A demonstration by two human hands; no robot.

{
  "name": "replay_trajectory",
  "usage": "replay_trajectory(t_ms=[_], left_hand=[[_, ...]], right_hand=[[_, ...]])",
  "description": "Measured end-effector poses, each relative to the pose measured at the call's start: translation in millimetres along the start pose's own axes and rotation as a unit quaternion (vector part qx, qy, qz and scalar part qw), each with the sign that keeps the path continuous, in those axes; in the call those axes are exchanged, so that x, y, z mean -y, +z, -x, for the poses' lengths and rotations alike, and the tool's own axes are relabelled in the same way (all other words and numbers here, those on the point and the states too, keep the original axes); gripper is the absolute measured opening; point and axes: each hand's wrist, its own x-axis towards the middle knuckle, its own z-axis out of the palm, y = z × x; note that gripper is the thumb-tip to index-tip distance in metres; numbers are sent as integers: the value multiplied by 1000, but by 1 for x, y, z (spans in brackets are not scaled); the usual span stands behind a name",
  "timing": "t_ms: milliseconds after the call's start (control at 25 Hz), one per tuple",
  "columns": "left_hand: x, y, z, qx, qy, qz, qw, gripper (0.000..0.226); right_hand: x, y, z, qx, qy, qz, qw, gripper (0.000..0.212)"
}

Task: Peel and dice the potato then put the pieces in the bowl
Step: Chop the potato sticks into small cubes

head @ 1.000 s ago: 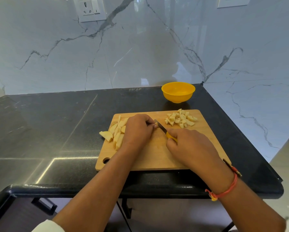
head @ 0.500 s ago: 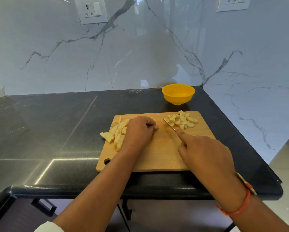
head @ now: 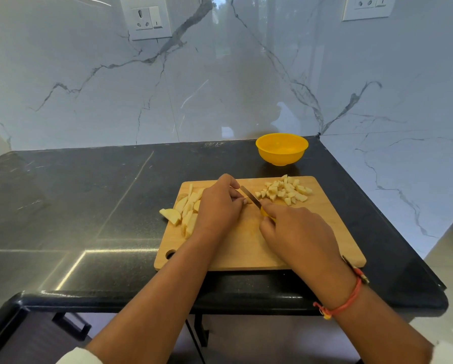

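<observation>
A black polished stone worktop fills the lower half of the frame, and a rectangular pale wooden chopping board lies on it right of centre, near the front edge. Over the board's middle the left hand sits knuckles-up, its grip curled down on a potato strip of which only a pale end shows at the fingertips. The right hand has its grip wrapped tight round the handle of a short steel-bladed knife with a yellow handle, and the blade slants toward the upper left, just beside the left fingertips. A round yellow plastic bowl stands on the worktop just beyond the board's far edge; no potato shows in it. Long peeled potato wedges lie at the board's left edge, one overhanging it and some partly under the left hand. A heap of small diced potato cubes sits at the board's upper right. The step in hand seems to be cross-cutting the strip into dice. It should go best with the left fingertips tucked behind the knuckles, the strip pressed flat so it cannot roll, and the blade brought straight down in even steps. With many wedges left, the dicing looks roughly half done.
</observation>
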Motion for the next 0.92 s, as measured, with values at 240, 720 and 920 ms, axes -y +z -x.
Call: replay_trajectory(t_ms=[240, 720, 920], left_hand=[[-3, 1, 2, -14, -15, -1, 1000, 25], [-4, -2, 3, -3, -13, 10, 1000, 25], [-2, -2, 2, -6, -16, 9, 1000, 25]], right_hand=[[1, -7, 5, 73, 8, -28, 997, 49], [-18, -15, 24, 9, -12, 79, 997, 50], [-4, -7, 6, -7, -3, 24, 1000, 48]])
